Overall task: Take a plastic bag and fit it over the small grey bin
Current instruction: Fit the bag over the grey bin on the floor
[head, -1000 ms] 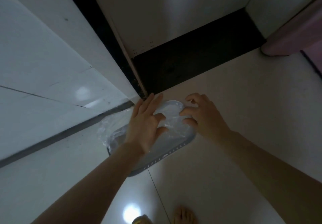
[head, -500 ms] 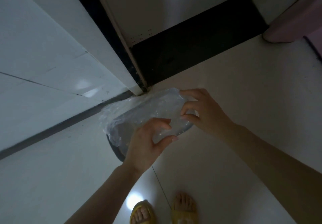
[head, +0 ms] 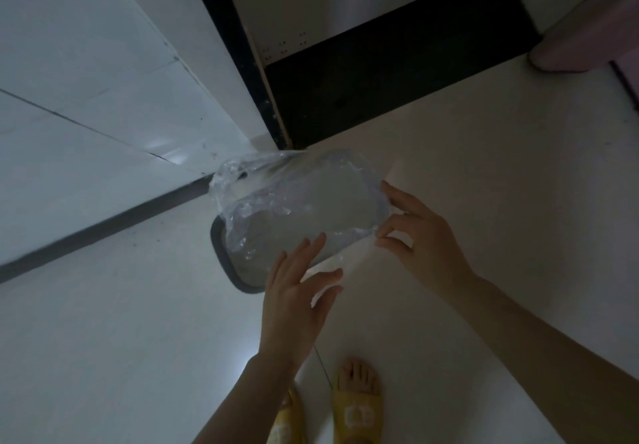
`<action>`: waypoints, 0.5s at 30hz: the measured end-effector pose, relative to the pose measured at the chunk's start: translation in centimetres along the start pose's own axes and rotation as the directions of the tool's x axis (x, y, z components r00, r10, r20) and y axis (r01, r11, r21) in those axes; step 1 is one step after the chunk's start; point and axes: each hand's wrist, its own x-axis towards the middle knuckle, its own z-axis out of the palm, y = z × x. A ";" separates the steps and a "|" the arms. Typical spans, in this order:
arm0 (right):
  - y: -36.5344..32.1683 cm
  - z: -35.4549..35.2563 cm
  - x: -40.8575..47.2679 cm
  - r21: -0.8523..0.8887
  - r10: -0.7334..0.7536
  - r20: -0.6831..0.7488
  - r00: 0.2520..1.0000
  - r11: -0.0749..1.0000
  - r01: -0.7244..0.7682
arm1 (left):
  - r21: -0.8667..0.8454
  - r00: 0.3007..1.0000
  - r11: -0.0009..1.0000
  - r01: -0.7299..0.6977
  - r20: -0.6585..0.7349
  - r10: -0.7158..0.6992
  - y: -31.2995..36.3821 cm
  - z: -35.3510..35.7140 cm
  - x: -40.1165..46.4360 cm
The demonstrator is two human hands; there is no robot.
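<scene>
Bin [head: 221,246] mostly hidden under bag [head: 294,201]

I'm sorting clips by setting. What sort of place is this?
Probably a room at home: tiled floor, a small grey bin being lined with a plastic bag, and feet in yellow slippers.

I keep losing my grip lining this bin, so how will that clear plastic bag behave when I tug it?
The plastic bag looks thin and crumpled, so probably floppy and very light. Its glossy film may slip from the right hand.
</scene>
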 end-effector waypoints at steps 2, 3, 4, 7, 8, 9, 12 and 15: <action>0.2 0.2 -0.7 -0.047 -0.020 -0.024 1.000 0.999 0.019 | 0.087 0.999 0.996 -0.032 0.047 0.028 -0.1 0.0 -0.2; 0.3 0.4 -1.0 -0.071 -0.026 -0.030 0.999 0.997 0.024 | 0.160 0.996 0.986 -0.040 0.087 0.027 -0.2 0.0 -0.3; 0.4 0.5 -1.3 -0.085 -0.027 -0.033 0.999 0.996 0.024 | 0.250 0.991 0.967 -0.051 0.135 0.018 -0.3 0.0 -0.5; 0.3 0.5 -1.6 -0.103 -0.022 -0.030 0.999 0.994 0.019 | 0.465 0.961 0.881 -0.086 0.272 -0.050 -0.3 0.1 -1.2; 0.2 0.4 -1.7 -0.110 -0.019 -0.024 1.000 0.994 0.016 | 0.504 0.952 0.858 -0.101 0.299 -0.064 -0.4 0.0 -1.4; 0.0 0.2 -1.7 -0.117 -0.018 -0.018 1.000 0.993 0.015 | 0.531 0.943 0.839 -0.120 0.324 -0.071 -0.5 0.0 -1.6; -1.0 -0.8 -1.6 -0.130 -0.005 -0.033 0.999 0.992 0.001 | 0.530 0.912 0.824 -0.201 0.408 -0.040 -0.7 -0.7 -2.7; -2.7 -2.1 -0.3 -0.168 -0.042 -0.086 0.995 0.986 0.027 | 0.477 0.885 0.834 -0.275 0.466 0.025 -1.2 -2.3 -3.8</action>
